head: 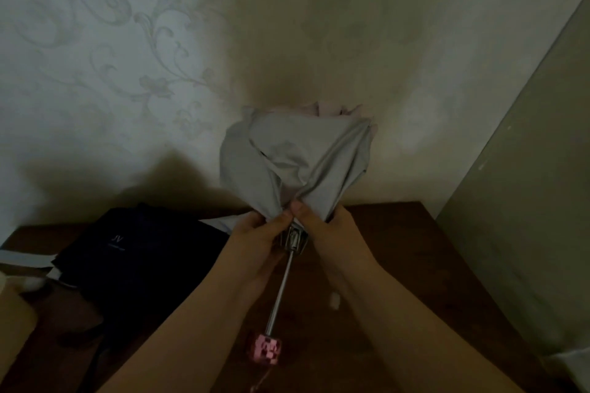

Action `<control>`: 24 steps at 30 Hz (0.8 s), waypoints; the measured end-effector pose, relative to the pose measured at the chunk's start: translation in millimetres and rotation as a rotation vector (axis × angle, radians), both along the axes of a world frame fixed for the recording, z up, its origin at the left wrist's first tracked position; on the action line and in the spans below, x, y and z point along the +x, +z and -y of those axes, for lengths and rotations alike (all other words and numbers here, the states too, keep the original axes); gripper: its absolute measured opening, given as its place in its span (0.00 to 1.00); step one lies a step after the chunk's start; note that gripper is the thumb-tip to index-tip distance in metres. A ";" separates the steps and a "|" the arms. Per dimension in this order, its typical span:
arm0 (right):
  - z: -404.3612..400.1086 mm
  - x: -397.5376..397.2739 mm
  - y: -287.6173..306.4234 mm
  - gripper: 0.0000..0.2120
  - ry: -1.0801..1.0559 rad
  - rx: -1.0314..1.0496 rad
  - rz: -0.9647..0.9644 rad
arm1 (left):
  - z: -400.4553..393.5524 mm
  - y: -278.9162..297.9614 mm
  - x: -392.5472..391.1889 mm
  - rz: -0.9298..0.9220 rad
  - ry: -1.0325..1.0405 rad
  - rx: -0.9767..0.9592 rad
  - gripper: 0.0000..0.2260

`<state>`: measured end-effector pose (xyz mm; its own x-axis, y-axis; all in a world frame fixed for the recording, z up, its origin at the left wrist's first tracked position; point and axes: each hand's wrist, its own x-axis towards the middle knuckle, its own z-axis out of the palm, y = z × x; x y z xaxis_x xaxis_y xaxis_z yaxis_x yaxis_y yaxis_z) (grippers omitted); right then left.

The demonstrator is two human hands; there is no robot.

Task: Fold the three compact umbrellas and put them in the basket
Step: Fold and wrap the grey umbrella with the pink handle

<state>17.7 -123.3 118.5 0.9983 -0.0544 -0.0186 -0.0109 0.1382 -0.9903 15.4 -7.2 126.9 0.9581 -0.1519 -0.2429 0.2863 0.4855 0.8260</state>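
A person holds one grey umbrella point(297, 163) upright above a dark wooden table point(399, 249), its canopy collapsed but loose, its metal shaft point(281, 290) running down to a pink handle point(267, 347). Both the left hand point(258, 239) and the right hand point(325, 226) pinch the fabric where it gathers at the shaft, probably to bunch the folds before wrapping them. A second, navy umbrella point(137, 252) lies on the table to the left; a third umbrella and the basket cannot be made out.
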 end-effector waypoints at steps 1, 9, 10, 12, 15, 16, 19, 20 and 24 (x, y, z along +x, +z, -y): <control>-0.6 -0.6 -2.0 0.24 -0.001 -0.043 -0.026 | -0.3 -0.4 0.9 -0.016 0.018 -0.014 0.11; -0.3 -16.2 5.3 0.24 0.037 -0.006 -0.037 | 5.1 6.5 -2.1 -0.021 0.030 -0.050 0.09; 0.2 -16.6 7.0 0.23 0.031 -0.002 -0.026 | 5.5 7.8 -2.3 -0.017 0.025 -0.029 0.08; 2.3 -16.1 10.0 0.21 0.020 0.030 -0.022 | 4.5 9.9 -2.3 -0.004 -0.002 0.009 0.07; 6.8 -12.4 11.2 0.20 0.007 0.139 -0.062 | 2.0 12.0 -2.7 0.010 -0.074 0.058 0.09; 8.5 -10.0 12.0 0.20 0.000 0.173 -0.085 | 0.7 12.3 -4.1 0.023 -0.090 0.103 0.09; 15.5 -1.5 14.8 0.21 -0.019 0.186 -0.122 | -10.8 6.1 -13.3 0.008 -0.128 0.313 0.15; 17.9 1.2 17.0 0.23 -0.026 0.180 -0.125 | -16.2 3.3 -18.6 -0.032 -0.167 0.385 0.18; 25.8 14.2 26.3 0.21 -0.051 0.175 -0.114 | -28.3 -11.4 -43.7 -0.281 -0.455 0.404 0.25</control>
